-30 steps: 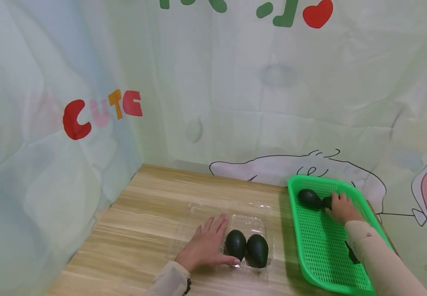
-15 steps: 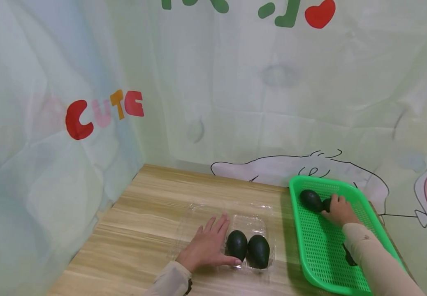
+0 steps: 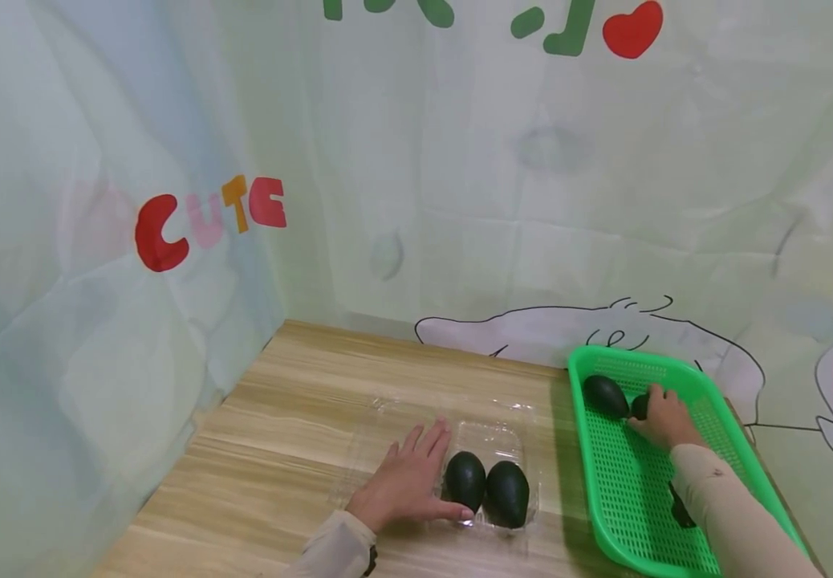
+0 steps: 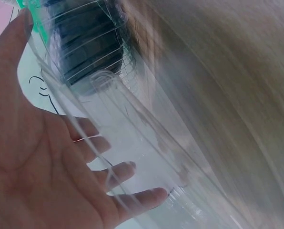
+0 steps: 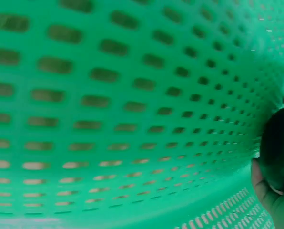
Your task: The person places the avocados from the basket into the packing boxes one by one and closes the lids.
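Your right hand (image 3: 665, 419) curls round a dark avocado (image 3: 639, 407) near the far end of the green basket (image 3: 584, 466), but it hides too much to tell which way that avocado points. A second avocado (image 3: 606, 396) lies just beside it, its long side slanting down to the right. Your left hand (image 3: 405, 482) lies spread out on the clear box (image 3: 489, 435), where two more avocados (image 3: 507, 493) sit side by side, stretching lengthwise away from you
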A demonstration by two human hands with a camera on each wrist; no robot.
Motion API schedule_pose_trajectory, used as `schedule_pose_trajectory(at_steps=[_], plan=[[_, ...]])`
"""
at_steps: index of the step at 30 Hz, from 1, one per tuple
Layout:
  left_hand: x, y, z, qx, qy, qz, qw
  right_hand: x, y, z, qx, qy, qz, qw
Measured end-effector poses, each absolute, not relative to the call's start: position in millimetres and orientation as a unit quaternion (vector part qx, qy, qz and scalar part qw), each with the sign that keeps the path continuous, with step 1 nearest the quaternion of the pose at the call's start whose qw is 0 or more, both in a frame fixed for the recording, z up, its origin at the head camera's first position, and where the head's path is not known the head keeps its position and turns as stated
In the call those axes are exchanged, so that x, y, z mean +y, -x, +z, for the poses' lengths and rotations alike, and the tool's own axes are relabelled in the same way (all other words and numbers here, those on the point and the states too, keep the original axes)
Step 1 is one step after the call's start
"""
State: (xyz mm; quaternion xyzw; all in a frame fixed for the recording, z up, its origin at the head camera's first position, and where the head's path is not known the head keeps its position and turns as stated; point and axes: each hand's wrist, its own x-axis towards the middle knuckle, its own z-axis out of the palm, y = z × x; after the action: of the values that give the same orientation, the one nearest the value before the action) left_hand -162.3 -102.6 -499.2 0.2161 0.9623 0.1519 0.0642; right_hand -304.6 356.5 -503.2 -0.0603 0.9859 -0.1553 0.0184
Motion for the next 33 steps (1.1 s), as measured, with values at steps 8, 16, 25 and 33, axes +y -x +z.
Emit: schedule_pose_trajectory(at_steps=[8,16,25,33], plan=[[-101.7,162.1,-498.9,0.962,-0.216,0.152,0.063,361.0,300.5,-500.9,0.984,0.063,-0.167,-0.017],[-101.6,161.5,-496.7,0.961,-0.214,0.162,0.065,359.3,296.1,-492.8,0.984,0.072,-0.161,-0.031],[-101.5,162.7,-499.0,0.962,-0.215,0.161,0.057,347.8,286.5,-479.4,0.98,0.077,-0.176,-0.041],[-101.9,163.1,-500.2,0.962,-0.217,0.158,0.056,329.9,268.7,-456.4,0.98,0.07,-0.181,-0.037]])
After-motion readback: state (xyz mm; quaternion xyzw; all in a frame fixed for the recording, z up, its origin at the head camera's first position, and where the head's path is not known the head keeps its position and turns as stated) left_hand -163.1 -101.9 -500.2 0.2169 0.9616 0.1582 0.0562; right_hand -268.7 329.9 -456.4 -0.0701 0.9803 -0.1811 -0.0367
